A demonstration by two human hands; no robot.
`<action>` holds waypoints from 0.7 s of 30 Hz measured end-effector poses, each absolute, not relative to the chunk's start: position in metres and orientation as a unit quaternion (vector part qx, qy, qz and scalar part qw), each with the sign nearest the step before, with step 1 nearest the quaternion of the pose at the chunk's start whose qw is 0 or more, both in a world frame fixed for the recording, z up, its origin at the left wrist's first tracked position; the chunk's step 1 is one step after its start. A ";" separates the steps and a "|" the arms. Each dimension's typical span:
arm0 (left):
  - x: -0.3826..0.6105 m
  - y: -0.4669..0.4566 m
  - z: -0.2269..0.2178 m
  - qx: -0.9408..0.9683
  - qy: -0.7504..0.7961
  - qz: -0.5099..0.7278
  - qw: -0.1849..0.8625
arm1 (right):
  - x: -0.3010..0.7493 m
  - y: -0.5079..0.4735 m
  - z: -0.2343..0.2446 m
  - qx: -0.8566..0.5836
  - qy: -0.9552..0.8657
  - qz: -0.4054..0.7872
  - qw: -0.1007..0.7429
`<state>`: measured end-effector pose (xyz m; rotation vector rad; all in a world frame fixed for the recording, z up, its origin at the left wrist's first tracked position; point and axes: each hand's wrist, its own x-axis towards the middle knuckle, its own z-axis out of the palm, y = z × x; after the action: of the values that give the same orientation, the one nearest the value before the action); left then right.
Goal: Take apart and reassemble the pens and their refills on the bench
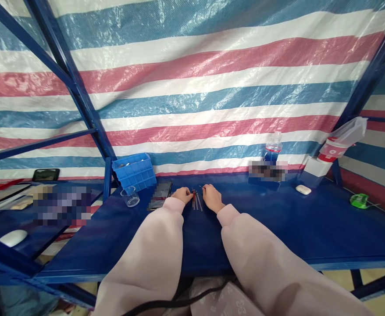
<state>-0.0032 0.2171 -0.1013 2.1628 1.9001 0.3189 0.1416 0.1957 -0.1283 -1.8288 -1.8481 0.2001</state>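
My left hand (182,194) rests on the blue table with its fingers curled together, at the edge of a small row of thin sticks (197,202), pen-like or small tool-like. One stick with a red part (194,195) lies against its fingertips; whether they grip it is hidden. On the other side of the row is my right hand (212,198), its thumb and fingers pinched together. A tiny pale tip shows at those fingers, too small to name. Just left of my left hand lies a dark phone (160,195) with its screen lit.
A blue compartment box (135,171) leans at the back left, behind a clear plastic cup (131,197). Toward the right stand a bottle (272,151), a white earphone case (303,189), a red-and-white cup (331,150) and a green packet (359,201). Blue metal posts (90,114) frame the table (265,237).
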 end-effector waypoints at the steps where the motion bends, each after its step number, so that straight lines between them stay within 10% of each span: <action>1: -0.003 0.217 -0.102 0.741 0.651 0.110 0.122 | 0.142 0.196 -0.128 -0.677 -0.683 0.075 0.264; 21: -0.076 0.233 -0.061 0.706 0.675 0.190 0.103 | 0.145 0.194 -0.124 -0.665 -0.663 0.085 0.334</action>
<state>-0.0764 0.2325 -0.0605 2.0825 1.9899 0.5594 0.1445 0.1937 -0.1244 -1.7347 -1.7294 0.2220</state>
